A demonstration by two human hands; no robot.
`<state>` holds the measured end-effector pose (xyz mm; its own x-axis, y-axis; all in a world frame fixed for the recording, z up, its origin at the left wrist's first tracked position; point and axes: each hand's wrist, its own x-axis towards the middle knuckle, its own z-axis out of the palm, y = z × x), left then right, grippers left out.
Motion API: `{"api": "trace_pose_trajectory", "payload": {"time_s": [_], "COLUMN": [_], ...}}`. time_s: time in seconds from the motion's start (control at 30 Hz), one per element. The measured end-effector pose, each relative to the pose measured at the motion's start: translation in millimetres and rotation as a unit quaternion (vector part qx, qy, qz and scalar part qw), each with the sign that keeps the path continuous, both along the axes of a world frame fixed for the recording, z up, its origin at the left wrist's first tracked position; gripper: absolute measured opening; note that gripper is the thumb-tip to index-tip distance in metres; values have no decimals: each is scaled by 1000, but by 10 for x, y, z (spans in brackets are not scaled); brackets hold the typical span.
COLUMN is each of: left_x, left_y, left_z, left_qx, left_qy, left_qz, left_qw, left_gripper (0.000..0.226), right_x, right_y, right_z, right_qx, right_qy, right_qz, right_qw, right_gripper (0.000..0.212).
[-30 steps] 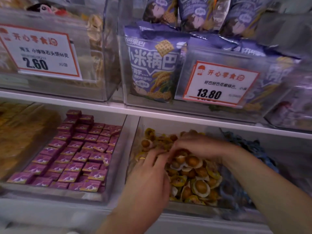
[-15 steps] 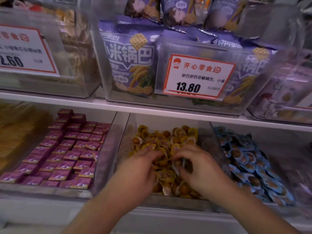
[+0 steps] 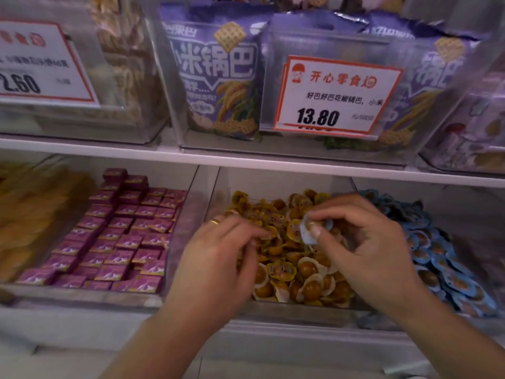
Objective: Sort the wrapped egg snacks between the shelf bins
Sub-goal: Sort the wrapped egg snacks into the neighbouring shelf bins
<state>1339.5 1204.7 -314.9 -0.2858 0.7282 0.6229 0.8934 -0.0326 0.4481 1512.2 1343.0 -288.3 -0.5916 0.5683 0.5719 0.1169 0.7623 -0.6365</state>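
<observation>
Half second earlier I saw both hands digging in yellow pile. Right hand (image 3: 366,242) had lifted clear — thumb and fingers pinched blue-wrapped egg snack (image 3: 314,232) above middle bin (image 3: 300,310). Left hand (image 3: 218,258) curled, fingertips on yellow snacks (image 3: 278,272). Stray found — belonged in blue bin (image 3: 442,269) just right.

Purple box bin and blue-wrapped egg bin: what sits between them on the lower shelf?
In the head view, the clear bin of yellow-wrapped egg snacks sits between them, both hands working over it.
</observation>
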Motion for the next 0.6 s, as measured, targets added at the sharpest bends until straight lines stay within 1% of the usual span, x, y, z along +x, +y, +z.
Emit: {"api": "trace_pose_trajectory", "payload": {"time_s": [0.07, 0.17, 0.23, 0.27, 0.3, 0.33, 0.37, 0.43, 0.47, 0.53, 0.6], "left_x": [103, 218, 260, 273, 285, 293, 302, 331, 345, 354, 289], "left_y": [167, 430, 592, 659, 722, 793, 884, 1176, 1374, 1803, 2113], "left_z": [-40, -107, -165, -186, -192, -192, -192, -195, -197, -217, -278], "left_qx": [-32, -135, -200, -219, -225, -222, -221, -243, -269, -333, -376], "left_qy": [2, -4, 15, 18, 17, 17, 20, 38, 60, 98, 59], "left_qz": [-25, -36, -44, -52, -57, -57, -53, -47, -51, -67, -68], "left_qw": [999, 990, 979, 974, 972, 973, 974, 968, 960, 936, 922], "left_gripper": [20, 29, 42, 47, 50, 53, 56, 61, 63, 63, 61], "right_x": [203, 520, 646, 683, 696, 680, 641, 508, 419, 285, 265], "right_y": [85, 362, 613, 740, 838, 899, 918, 839, 771, 681, 695], "right_z": [51, 15, -57, -106, -157, -199, -234, -275, -304, -380, -440], "right_qx": [42, 50, 28, 31, 33, 19, -14, -114, -151, -179, -237], "right_qy": [23, 52, 17, -23, -57, -70, -61, -14, -4, 5, 49], "right_qz": [-42, -147, -202, -210, -211, -216, -217, -168, -126, -63, -37], "right_qw": [998, 986, 979, 977, 975, 974, 974, 979, 980, 982, 970], "right_gripper": [10, 11, 22, 22, 17, 14, 16, 21, 24, 31, 42]}}
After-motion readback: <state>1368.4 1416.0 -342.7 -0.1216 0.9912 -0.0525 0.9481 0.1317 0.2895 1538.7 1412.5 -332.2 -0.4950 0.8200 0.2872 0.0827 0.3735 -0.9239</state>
